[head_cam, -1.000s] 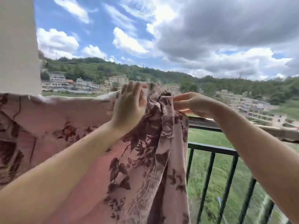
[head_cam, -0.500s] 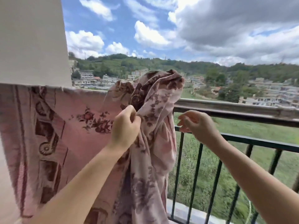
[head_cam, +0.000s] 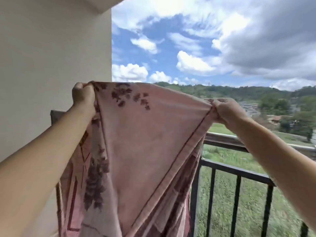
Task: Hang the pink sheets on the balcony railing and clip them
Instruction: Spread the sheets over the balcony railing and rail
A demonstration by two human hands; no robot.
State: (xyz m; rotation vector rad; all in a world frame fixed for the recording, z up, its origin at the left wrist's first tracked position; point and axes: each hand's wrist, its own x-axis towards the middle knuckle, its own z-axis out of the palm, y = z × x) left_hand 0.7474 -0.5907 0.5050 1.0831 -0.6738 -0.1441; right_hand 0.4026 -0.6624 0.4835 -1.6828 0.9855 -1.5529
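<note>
1. left hand (head_cam: 83, 96) raised high at the left, fist closed, knuckles up, pinching cloth at its top.
2. left forearm bare, running up from the lower left corner.
3. right hand (head_cam: 225, 111) raised at the right, a little lower, fingers curled shut in a pinch.
4. right forearm bare, slanting in from the right edge.

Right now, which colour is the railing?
Black railing, seen best in the head view.

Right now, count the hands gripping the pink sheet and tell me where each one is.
2. The left hand pinches the pink sheet at its upper left corner, in front of the wall. The right hand grips the upper right edge, above the railing.
</note>
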